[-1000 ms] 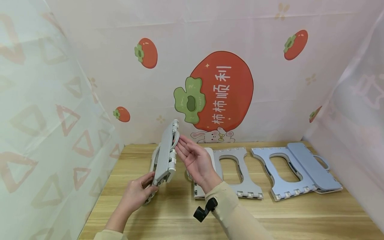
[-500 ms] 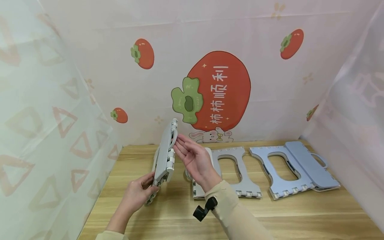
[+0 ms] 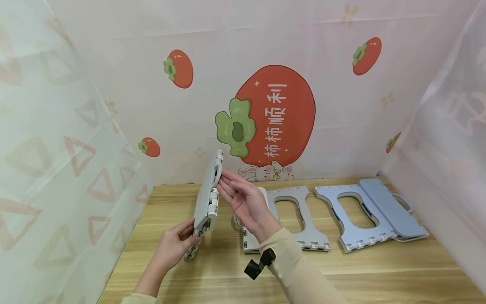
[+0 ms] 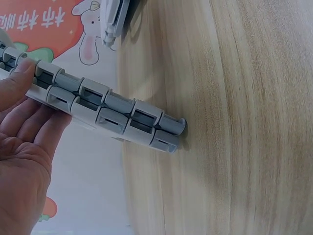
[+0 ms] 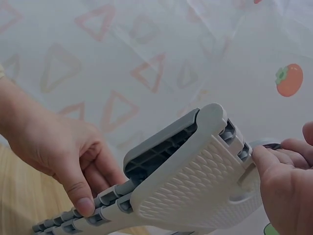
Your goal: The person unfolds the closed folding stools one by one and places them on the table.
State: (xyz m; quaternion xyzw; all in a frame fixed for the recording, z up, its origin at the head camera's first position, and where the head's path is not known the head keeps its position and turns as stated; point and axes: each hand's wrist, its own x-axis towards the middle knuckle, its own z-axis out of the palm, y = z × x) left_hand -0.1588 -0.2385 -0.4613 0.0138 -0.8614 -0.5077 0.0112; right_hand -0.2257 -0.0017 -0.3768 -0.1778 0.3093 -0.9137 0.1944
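A pale grey and white folding stool (image 3: 206, 194) stands tilted on edge above the left part of the table, its two panels close together. My left hand (image 3: 172, 245) grips its lower hinged side, thumb on the near side and fingers behind, as the left wrist view also shows. In the right wrist view its textured white seat panel (image 5: 190, 181) and a dark ribbed flap (image 5: 161, 147) are visible. My right hand (image 3: 248, 202), palm up with fingers fairly straight, touches the carry handle (image 3: 217, 175) at the upper edge. Its fingertips are partly hidden there.
A grey folding stool (image 3: 309, 219) lies flat on the wooden table (image 3: 228, 278), partly behind my right hand. To its right lies a blue folding stool (image 3: 351, 219). Printed cloth walls (image 3: 322, 38) enclose the back and sides.
The far leg frame of the held stool has swung in against the seat panel, and the gap on its left has closed. Both hands keep nearly the same places; the head view shifts slightly.
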